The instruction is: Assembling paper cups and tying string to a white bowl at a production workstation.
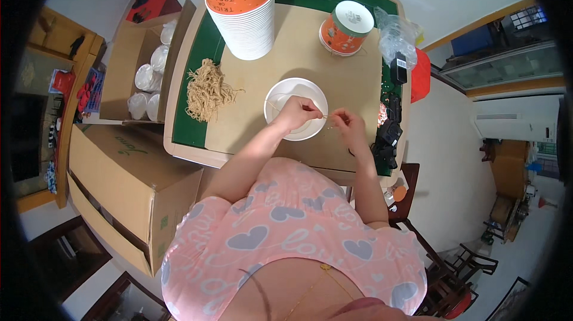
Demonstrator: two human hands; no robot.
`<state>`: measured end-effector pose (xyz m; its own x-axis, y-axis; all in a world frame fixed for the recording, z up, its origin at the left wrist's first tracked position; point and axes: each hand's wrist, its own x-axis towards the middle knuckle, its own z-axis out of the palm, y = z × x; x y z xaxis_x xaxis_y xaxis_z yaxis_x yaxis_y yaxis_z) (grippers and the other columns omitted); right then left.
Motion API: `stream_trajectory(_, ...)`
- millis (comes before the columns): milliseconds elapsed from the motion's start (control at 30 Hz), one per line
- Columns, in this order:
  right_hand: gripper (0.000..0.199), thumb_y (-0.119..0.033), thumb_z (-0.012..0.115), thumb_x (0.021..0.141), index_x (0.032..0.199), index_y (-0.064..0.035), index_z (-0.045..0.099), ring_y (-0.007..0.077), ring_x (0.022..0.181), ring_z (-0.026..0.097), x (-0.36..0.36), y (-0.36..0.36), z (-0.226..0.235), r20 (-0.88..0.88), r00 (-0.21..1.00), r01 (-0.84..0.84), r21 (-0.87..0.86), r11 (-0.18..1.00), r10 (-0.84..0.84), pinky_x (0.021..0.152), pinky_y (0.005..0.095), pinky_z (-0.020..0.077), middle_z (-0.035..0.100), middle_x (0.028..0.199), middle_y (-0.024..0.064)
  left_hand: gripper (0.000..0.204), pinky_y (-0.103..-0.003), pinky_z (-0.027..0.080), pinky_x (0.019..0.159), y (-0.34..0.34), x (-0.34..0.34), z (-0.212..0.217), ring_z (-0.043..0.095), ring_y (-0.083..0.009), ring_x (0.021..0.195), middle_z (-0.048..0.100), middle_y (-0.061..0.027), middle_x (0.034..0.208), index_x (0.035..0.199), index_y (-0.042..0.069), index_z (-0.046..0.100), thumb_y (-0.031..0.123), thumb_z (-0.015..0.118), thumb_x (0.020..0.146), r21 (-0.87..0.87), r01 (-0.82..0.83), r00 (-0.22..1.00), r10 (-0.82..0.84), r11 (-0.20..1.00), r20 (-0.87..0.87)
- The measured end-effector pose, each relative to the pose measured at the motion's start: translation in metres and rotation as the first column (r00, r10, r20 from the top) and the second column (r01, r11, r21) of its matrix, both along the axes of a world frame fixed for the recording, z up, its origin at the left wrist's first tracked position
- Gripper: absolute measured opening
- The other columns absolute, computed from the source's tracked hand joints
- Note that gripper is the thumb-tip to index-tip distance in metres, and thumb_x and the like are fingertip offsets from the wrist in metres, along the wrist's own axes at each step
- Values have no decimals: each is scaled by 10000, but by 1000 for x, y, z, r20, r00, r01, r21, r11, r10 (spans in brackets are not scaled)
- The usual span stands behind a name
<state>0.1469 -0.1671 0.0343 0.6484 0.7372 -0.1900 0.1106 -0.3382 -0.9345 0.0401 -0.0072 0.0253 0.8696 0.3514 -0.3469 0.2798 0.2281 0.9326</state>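
A white paper tub [276, 126] stands open side up on the table in front of me. My left hand [298, 113] is over it, thumb and fingertips pinched on a thin tan string [272, 105] at the tub's right rim. Just right of the rim, my right hand [350, 128] pinches by the string's end; the fingertips partly hide it. A loose pile of tan strings [209, 91] lies to the left. Behind it rises a tall stack of nested paper tubs [243, 28], the top one orange and green with printed pictures.
Upside down at the back right sits another orange tub [346, 28]. A clear plastic bag [396, 33] and black devices [389, 133] line the table's right edge. To the left stand an open carton [128, 61] of wrapped white goods and a large cardboard box [128, 171].
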Motion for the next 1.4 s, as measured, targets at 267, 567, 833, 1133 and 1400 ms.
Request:
stream_trajectory(267, 133, -51, 612, 812, 942, -31, 596, 79, 664, 527, 6, 11, 42, 107, 975, -191, -27, 981, 193, 618, 223, 437, 585, 745, 24, 50, -254, 487, 670, 1, -4, 5, 618, -125, 707, 664, -84, 752, 759, -10, 663, 33, 678, 740, 62, 27, 1000, -26, 998, -7)
stream_trajectory(567, 129, -130, 564, 858, 865, -5, 596, 138, 641, 528, 14, 12, 36, 151, 944, -275, -127, 953, 292, 587, 281, 430, 575, 722, 74, 46, -213, 465, 633, 2, -3, 3, 595, -79, 683, 663, -44, 744, 764, 12, 678, 39, 695, 732, 90, 19, 1000, -18, 996, -19)
stream_trajectory(833, 163, -158, 521, 896, 824, -15, 552, 119, 608, 495, 13, 6, 12, 109, 963, -231, -144, 962, 247, 565, 271, 407, 539, 679, 45, 62, -219, 468, 629, -1, -3, 4, 597, -82, 675, 662, -47, 735, 762, 10, 678, 42, 707, 718, 81, 29, 999, -26, 996, -32)
stream_trajectory(1133, 55, -95, 570, 863, 860, -44, 589, 69, 639, 507, -12, 7, -15, -16, 997, 75, 142, 987, -73, 583, 217, 416, 562, 708, -9, 90, -194, 379, 489, 0, -5, 27, 495, -49, 567, 648, -26, 727, 782, 7, 676, 92, 651, 766, -21, -6, 991, 3, 1000, -135)
stream_trajectory(1400, 135, -16, 630, 781, 916, -26, 634, 188, 825, 581, -42, 19, -6, 548, 810, 103, 219, 970, -210, 707, 269, 464, 594, 908, 82, 142, -164, 332, 452, 4, -3, 8, 475, -33, 574, 641, -8, 775, 847, 9, 666, 137, 617, 814, -255, -46, 986, 3, 966, -165)
